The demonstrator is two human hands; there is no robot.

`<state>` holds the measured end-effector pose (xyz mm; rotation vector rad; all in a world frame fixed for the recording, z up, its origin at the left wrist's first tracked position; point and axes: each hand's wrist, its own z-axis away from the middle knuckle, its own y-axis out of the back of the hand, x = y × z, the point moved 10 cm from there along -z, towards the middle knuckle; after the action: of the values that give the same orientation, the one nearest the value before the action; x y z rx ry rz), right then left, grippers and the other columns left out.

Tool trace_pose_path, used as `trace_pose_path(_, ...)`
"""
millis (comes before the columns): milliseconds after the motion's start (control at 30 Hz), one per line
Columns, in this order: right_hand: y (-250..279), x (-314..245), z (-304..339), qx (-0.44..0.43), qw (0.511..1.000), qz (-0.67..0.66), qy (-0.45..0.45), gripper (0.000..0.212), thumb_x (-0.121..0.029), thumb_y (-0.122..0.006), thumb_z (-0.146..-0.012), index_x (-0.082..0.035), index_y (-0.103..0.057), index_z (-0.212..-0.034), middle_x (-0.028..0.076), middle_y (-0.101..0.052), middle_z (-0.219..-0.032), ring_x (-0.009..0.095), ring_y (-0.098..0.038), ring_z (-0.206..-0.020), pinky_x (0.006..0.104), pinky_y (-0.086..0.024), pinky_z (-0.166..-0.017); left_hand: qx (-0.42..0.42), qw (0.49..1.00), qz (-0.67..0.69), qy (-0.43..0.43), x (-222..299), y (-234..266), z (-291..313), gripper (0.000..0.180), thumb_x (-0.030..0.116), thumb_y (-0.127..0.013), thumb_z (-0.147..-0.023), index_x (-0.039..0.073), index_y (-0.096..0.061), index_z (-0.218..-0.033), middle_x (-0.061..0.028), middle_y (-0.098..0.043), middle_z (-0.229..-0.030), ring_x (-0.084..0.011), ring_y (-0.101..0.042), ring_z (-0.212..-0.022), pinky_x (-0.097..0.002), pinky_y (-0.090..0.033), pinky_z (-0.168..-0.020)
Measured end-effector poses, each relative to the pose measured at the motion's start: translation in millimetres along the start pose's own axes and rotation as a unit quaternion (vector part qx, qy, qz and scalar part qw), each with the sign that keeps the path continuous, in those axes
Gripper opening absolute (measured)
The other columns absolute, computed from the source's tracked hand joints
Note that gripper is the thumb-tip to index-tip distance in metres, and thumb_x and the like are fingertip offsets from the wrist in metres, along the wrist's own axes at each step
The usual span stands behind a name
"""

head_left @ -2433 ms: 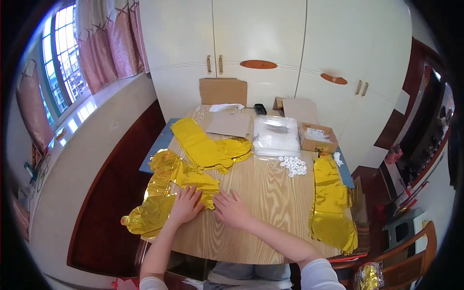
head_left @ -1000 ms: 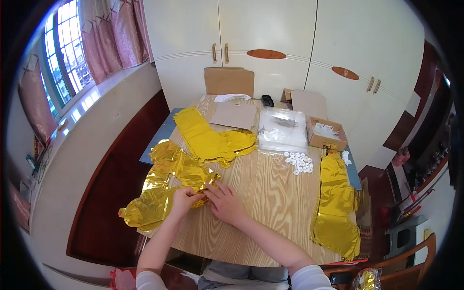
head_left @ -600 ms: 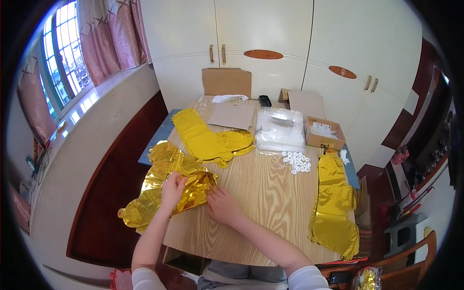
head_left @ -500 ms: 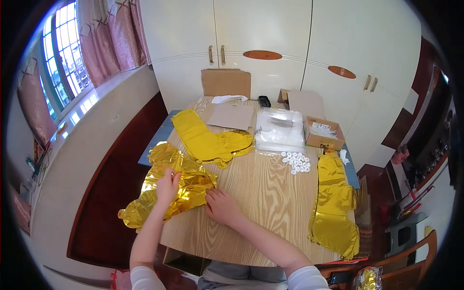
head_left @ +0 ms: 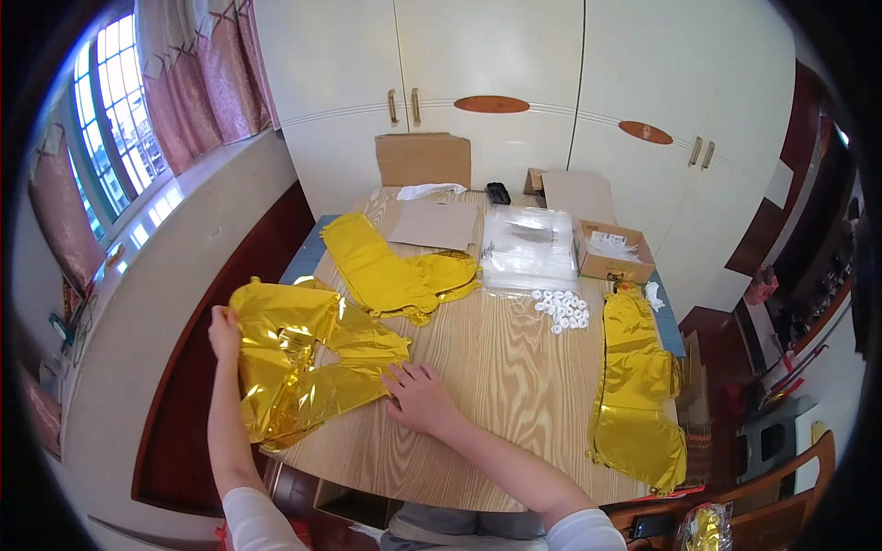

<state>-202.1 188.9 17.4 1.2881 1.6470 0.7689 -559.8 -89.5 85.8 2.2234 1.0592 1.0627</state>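
Observation:
A shiny gold foil balloon (head_left: 276, 344), flat and uninflated, lies spread at the left of the table, its left part reaching past the edge. My left hand (head_left: 223, 332) is closed on its left edge, near the upper corner. At the balloon's right end, my right hand (head_left: 423, 397) lies flat on the table with fingers apart, the fingertips touching the foil's edge. Behind it rests a stack of flat gold foil balloons (head_left: 367, 271). More flat gold foil pieces (head_left: 636, 386) lie along the table's right side.
Toward the back of the wooden table (head_left: 496, 404) are a pile of clear plastic bags (head_left: 528, 262), several small white rings (head_left: 562, 312), an open cardboard box (head_left: 614, 250), a grey-brown card sheet (head_left: 432, 225) and a black object (head_left: 497, 193). A wooden chair (head_left: 781, 500) stands at right.
My left hand has moved left and away from me, drawing the balloon's left part out flatter and wider. My right hand stays at its right end, its fingers now more spread.

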Motion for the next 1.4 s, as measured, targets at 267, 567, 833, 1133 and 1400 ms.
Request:
trace_pose_path(267, -2.5, 2.8, 0.4, -0.007, 1.000, 0.002, -0.011, 0.051, -0.038, -0.056, -0.087, -0.010, -0.057, -0.129, 0.013, -0.053, -0.137, 0.029, -0.046, -0.129, 0.0524, -0.031, -0.107, 0.152, 0.985, -0.073, 0.026, -90.2, 117.7, -76.6, 0.026, 0.028, -0.049, -0.100, 0.003, -0.054, -0.102, -0.0207, -0.061, -0.091, -0.0406, -0.059, -0.085, -0.0455, -0.047, -0.072)
trace_pose_path(567, -2.2, 5.3, 1.5, -0.033, 0.999, 0.012, -0.022, 0.053, -0.039, -0.055, -0.088, -0.009, -0.055, -0.132, 0.012, -0.050, -0.140, 0.029, -0.044, -0.131, 0.0538, -0.029, -0.108, 0.218, 0.956, -0.186, 0.063, -63.6, 268.5, -122.5, 0.033, 0.037, -0.045, -0.102, 0.013, -0.052, -0.123, -0.0194, -0.066, -0.097, -0.0398, -0.063, -0.084, -0.0469, -0.047, -0.067)
trace_pose_path(833, -1.3, 2.7, 1.3, -0.036, 0.999, 0.011, -0.029, 0.053, -0.039, -0.055, -0.088, -0.009, -0.055, -0.132, 0.013, -0.050, -0.140, 0.030, -0.043, -0.131, 0.0540, -0.028, -0.109, 0.330, 0.920, -0.208, -0.046, 2.9, 387.9, -149.8, 0.038, 0.044, -0.040, -0.101, 0.022, -0.051, -0.131, -0.0168, -0.066, -0.112, -0.0408, -0.062, -0.099, -0.0474, -0.049, -0.079)
trace_pose_path(1133, -10.0, 2.2, 0.0, -0.059, 0.998, 0.014, -0.025, 0.053, -0.040, -0.054, -0.089, -0.011, -0.054, -0.133, 0.013, -0.049, -0.142, 0.029, -0.042, -0.133, 0.0544, -0.027, -0.110, 0.341, 0.920, -0.122, -0.148, 68.5, 446.9, -143.6, 0.031, 0.031, -0.048, -0.102, 0.014, -0.053, -0.127, -0.0145, -0.067, -0.111, -0.0345, -0.064, -0.103, -0.0384, -0.049, -0.082)
trace_pose_path(1400, 24.3, 6.5, 2.6, -0.012, 0.994, -0.104, -0.036, 0.067, -0.040, -0.066, -0.083, -0.007, -0.046, -0.138, 0.016, -0.047, -0.140, 0.031, -0.040, -0.133, 0.0489, -0.025, -0.113, 0.162, 0.865, -0.139, -0.454, 275.5, 350.7, 61.0, 0.006, -0.002, -0.059, -0.087, 0.003, -0.060, -0.084, -0.0154, -0.062, -0.077, -0.0328, -0.061, -0.073, -0.0378, -0.047, -0.065)
